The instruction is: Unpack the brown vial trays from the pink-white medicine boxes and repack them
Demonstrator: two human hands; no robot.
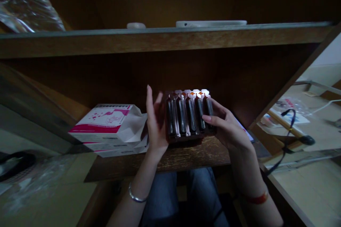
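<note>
Both hands framed a tray of dark vials (189, 117) standing on the wooden shelf board (186, 158). Left hand (156, 122) held flat and upright against the tray's left side, fingers straight and together, palm toward the vials; whether the thumb hooked behind could not be told. Right hand (226, 127) cupped the right side, forefinger laid across the front of the outermost vial, the other fingers curled behind. Silver bangle (136, 197) on the left wrist, red band (257, 198) on the right.

Tray sat centred in the lower shelf opening, near the board's front edge. Five dark vials showed in a row, caps pale and orange at the top; light was poor, and the contents could not be read.

Just left of the left hand lay a white-and-pink carton (106, 124), its end flap open and touching the hand's back, stacked on flatter packets.

Progress, as judged: tray was out and upright on the shelf, all vials apparently seated, none lifted free. Carton stood open and apart from the tray, so the two were not yet together.
</note>
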